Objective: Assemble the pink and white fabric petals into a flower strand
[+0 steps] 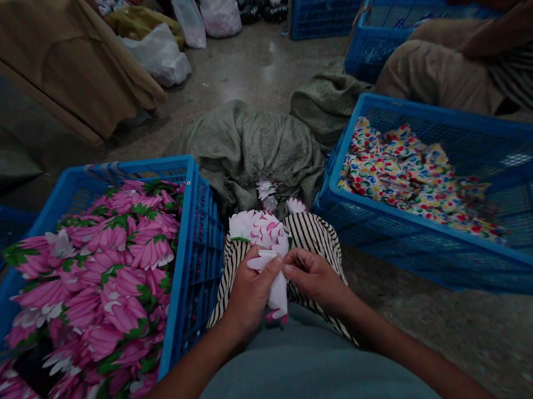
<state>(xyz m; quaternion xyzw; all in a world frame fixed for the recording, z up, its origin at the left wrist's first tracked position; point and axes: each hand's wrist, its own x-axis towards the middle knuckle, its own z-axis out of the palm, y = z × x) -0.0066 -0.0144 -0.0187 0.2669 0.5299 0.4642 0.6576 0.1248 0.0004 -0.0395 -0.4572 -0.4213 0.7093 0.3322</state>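
L hand (246, 297) pinches a wht/pink petal piece (277, 290) btwn the striped knees (317, 235); R hand (317, 279) at the piece's R edge, fingers bunched (can't tell if gripping it); wht/pink bunch (261, 227) just beyond, pink heap (126, 306) in L crate (140, 166), reaching nr its back edge

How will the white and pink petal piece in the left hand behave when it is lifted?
The petal piece is probably floppy, since it looks folded in the left hand. It seems light, looking thin at its edges.
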